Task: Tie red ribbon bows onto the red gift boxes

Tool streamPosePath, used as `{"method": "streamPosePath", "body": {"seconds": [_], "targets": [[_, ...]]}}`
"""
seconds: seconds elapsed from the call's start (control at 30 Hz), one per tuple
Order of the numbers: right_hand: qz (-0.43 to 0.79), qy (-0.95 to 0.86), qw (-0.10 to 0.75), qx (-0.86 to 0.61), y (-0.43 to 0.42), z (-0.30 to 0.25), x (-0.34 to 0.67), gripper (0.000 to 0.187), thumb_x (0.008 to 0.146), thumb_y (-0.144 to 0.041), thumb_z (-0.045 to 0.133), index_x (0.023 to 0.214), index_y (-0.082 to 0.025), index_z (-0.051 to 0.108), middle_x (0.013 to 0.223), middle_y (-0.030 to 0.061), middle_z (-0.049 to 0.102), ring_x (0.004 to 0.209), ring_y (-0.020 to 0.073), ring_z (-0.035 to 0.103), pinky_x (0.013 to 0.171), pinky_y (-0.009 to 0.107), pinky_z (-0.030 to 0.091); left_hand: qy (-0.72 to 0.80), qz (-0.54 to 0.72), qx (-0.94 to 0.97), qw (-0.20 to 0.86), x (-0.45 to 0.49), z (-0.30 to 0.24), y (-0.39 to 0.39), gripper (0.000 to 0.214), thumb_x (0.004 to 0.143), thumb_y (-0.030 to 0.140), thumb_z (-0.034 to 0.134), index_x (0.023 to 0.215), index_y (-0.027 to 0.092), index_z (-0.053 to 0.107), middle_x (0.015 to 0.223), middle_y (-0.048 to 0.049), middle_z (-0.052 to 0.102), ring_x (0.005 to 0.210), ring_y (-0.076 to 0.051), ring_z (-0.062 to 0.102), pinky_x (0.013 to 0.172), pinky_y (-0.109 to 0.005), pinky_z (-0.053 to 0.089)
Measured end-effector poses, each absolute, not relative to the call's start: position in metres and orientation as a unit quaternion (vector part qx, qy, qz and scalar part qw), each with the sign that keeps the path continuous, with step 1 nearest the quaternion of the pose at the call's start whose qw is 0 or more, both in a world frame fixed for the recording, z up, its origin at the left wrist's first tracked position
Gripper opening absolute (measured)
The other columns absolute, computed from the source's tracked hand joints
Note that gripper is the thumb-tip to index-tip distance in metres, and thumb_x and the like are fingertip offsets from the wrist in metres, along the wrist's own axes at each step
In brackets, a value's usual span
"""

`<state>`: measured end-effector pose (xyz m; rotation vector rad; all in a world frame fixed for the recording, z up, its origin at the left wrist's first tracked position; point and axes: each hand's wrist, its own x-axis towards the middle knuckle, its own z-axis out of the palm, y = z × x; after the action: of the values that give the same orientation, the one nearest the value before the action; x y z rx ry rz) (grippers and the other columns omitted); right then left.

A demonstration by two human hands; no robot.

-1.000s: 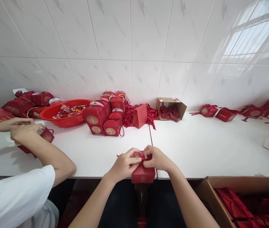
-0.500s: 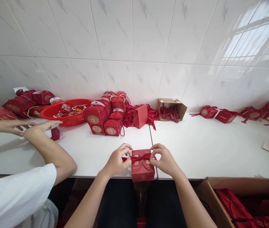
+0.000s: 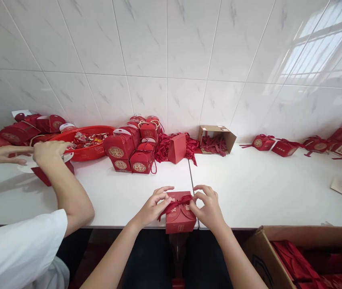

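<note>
A red gift box point(image 3: 180, 222) with pale lettering and curved interlocking flaps sits at the table's front edge. Across its top a dark red ribbon point(image 3: 175, 204) is tied in a bow, one tail hanging at the left. My left hand point(image 3: 155, 204) pinches the left part of the bow between thumb and fingers. At the other side my right hand point(image 3: 206, 204) has thumb and forefinger pressed together on the bow's right loop, the other fingers raised. The fingers partly hide the ribbon's ends.
At left a co-worker's hands point(image 3: 47, 154) handle a red carton beside a red basket point(image 3: 95, 153) of sweets. Stacked red boxes point(image 3: 118, 146), a ribbon pile point(image 3: 161, 148) and a small cardboard box point(image 3: 232, 140) line the wall. A large carton point(image 3: 267, 245) stands at lower right.
My left fingers have shifted onto the box's upper left, and a ribbon tail now hangs down there. My right hand stays at the bow's right. The co-worker's hands have moved onto the carton.
</note>
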<state>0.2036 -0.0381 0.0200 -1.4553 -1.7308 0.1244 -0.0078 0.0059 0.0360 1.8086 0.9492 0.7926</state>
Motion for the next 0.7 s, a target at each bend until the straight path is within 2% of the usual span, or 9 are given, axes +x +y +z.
{"method": "streamPosePath", "body": {"seconds": [0.23,0.3,0.4,0.43,0.5,0.53,0.57,0.63,0.7], "targets": [[0.027,-0.701,0.430,-0.568,-0.045,0.020,0.207,0.012,0.062,-0.013,0.060,0.058,-0.021,0.053,0.104,0.0062,0.059,0.101,0.0276,0.050,0.085,0.045,0.035,0.457,0.314,0.823,0.126,-0.023,0.039,0.005,0.028,0.081,0.037,0.058,0.058,0.021,0.057,0.130,-0.0044,0.054,0.126,-0.034,0.033,0.101,-0.057,0.022],[0.050,-0.708,0.429,-0.559,-0.046,0.021,0.211,0.012,0.064,-0.012,0.061,0.058,-0.021,0.053,0.107,0.0065,0.058,0.107,0.0286,0.048,0.089,0.047,0.034,0.464,0.322,0.820,0.090,-0.026,0.039,0.004,0.028,0.079,0.037,0.059,0.057,0.020,0.056,0.128,-0.0050,0.055,0.126,-0.035,0.032,0.101,-0.056,0.021],[0.177,-0.724,0.433,-0.508,-0.046,0.015,0.216,0.011,0.069,-0.018,0.064,0.079,-0.022,0.059,0.124,0.0083,0.050,0.121,0.0280,0.043,0.099,0.046,0.034,0.458,0.343,0.798,0.188,-0.032,0.033,-0.001,0.024,0.082,0.036,0.056,0.064,0.021,0.055,0.122,-0.0066,0.057,0.121,-0.031,0.041,0.100,-0.049,0.029],[0.240,-0.731,0.424,-0.477,-0.046,0.011,0.216,0.030,0.068,-0.023,0.069,0.096,-0.023,0.059,0.134,0.0096,0.044,0.127,0.0280,0.039,0.102,0.045,0.033,0.448,0.348,0.784,0.253,-0.034,0.029,-0.004,0.023,0.084,0.036,0.053,0.067,0.021,0.054,0.120,-0.0070,0.058,0.118,-0.029,0.045,0.099,-0.045,0.033],[0.354,-0.742,0.389,-0.417,-0.047,0.001,0.214,0.087,0.058,-0.033,0.080,0.133,-0.024,0.038,0.148,0.0129,0.027,0.136,0.0284,0.029,0.108,0.044,0.029,0.421,0.362,0.736,0.388,-0.035,0.018,-0.010,0.024,0.088,0.037,0.048,0.071,0.020,0.054,0.118,-0.0076,0.058,0.114,-0.025,0.051,0.098,-0.040,0.038],[0.392,-0.743,0.370,-0.396,-0.048,-0.004,0.211,0.109,0.053,-0.036,0.084,0.142,-0.025,0.023,0.151,0.0138,0.022,0.138,0.0285,0.025,0.110,0.044,0.027,0.409,0.378,0.701,0.445,-0.035,0.013,-0.013,0.023,0.089,0.038,0.046,0.075,0.020,0.054,0.119,-0.0078,0.058,0.114,-0.024,0.052,0.097,-0.038,0.040],[0.418,-0.742,0.357,-0.384,-0.049,-0.009,0.209,0.120,0.051,-0.037,0.085,0.146,-0.026,0.012,0.151,0.0138,0.020,0.138,0.0282,0.024,0.111,0.045,0.025,0.403,0.404,0.661,0.488,-0.035,0.007,-0.014,0.022,0.090,0.039,0.045,0.081,0.021,0.055,0.122,-0.0081,0.056,0.114,-0.024,0.053,0.095,-0.037,0.042],[0.440,-0.731,0.352,-0.384,-0.048,-0.017,0.210,0.120,0.055,-0.039,0.083,0.147,-0.028,0.007,0.150,0.0121,0.027,0.137,0.0276,0.029,0.111,0.045,0.025,0.406,0.472,0.579,0.526,-0.035,-0.005,-0.013,0.022,0.090,0.041,0.044,0.099,0.023,0.053,0.126,-0.0097,0.054,0.112,-0.025,0.056,0.089,-0.037,0.046],[0.410,-0.695,0.396,-0.439,-0.043,-0.022,0.221,0.112,0.060,-0.042,0.079,0.147,-0.027,0.011,0.146,0.0128,0.034,0.133,0.0299,0.035,0.109,0.045,0.028,0.443,0.518,0.529,0.505,-0.036,-0.014,-0.003,0.031,0.088,0.043,0.047,0.113,0.024,0.046,0.125,-0.0116,0.054,0.107,-0.025,0.059,0.084,-0.038,0.049]]}}
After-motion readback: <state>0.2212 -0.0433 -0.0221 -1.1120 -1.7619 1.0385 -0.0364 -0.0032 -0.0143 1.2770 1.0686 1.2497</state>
